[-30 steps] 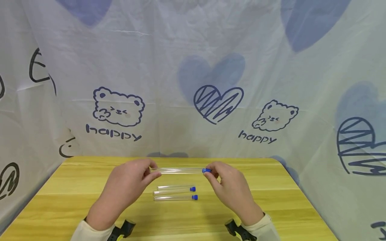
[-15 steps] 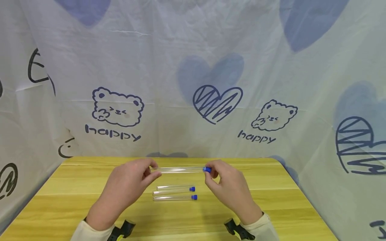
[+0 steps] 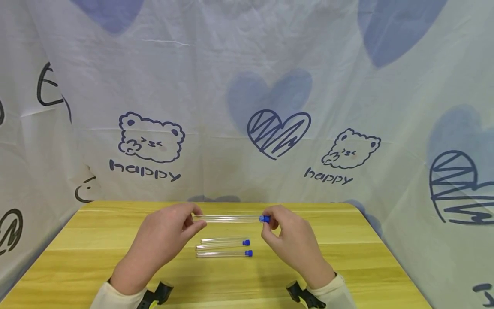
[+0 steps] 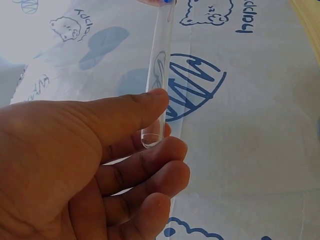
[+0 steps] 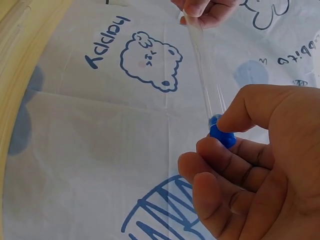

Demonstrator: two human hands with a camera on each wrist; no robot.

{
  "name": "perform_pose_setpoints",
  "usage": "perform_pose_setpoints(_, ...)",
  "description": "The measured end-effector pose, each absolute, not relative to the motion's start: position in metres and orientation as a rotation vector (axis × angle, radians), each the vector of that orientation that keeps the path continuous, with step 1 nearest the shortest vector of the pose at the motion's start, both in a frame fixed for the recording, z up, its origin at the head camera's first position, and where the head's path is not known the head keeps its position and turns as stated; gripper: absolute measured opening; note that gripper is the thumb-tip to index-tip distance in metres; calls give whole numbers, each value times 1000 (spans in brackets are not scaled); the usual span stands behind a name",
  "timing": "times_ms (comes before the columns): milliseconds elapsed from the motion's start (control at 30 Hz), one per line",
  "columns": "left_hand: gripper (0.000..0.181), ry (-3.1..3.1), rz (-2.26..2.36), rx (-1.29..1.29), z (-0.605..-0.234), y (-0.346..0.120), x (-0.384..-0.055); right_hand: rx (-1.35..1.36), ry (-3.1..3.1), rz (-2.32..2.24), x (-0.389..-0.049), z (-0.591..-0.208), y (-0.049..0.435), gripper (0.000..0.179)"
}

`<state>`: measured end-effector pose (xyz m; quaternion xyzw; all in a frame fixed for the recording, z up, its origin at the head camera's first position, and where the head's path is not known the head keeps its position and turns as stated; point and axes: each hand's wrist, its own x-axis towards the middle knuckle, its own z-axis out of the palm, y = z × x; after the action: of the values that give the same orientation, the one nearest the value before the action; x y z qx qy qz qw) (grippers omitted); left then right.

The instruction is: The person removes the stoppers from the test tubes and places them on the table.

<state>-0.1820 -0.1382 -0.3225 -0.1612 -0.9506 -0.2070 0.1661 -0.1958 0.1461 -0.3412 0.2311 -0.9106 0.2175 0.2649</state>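
Observation:
A clear test tube [image 3: 231,219] lies level between my two hands, above the table. My left hand [image 3: 170,227] pinches its rounded closed end between thumb and fingers; the left wrist view shows the tip of that end [image 4: 151,137] by the fingers. At the other end my right hand [image 3: 295,236] pinches the blue stopper [image 5: 222,134] with thumb and fingers. The stopper sits in the tube's mouth. Below the held tube, several more clear test tubes [image 3: 221,254] with blue stoppers lie side by side on the table, stoppers to the right.
The wood-grain table [image 3: 69,257] has rounded far corners. Behind it and at both sides hangs a white cloth [image 3: 216,163] printed with bears, hearts and the word happy. Each wrist wears a black strap with a small camera [image 3: 164,292].
My right hand has shifted very slightly, and more of the blue stopper shows at its fingertips. The left hand and the tubes on the table stay put.

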Motion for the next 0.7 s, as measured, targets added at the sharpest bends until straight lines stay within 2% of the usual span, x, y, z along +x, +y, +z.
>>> perform_pose_setpoints(700,15,-2710,-596,-455,-322,-137,-181,608,-2479,584,-194,-340,146,16)
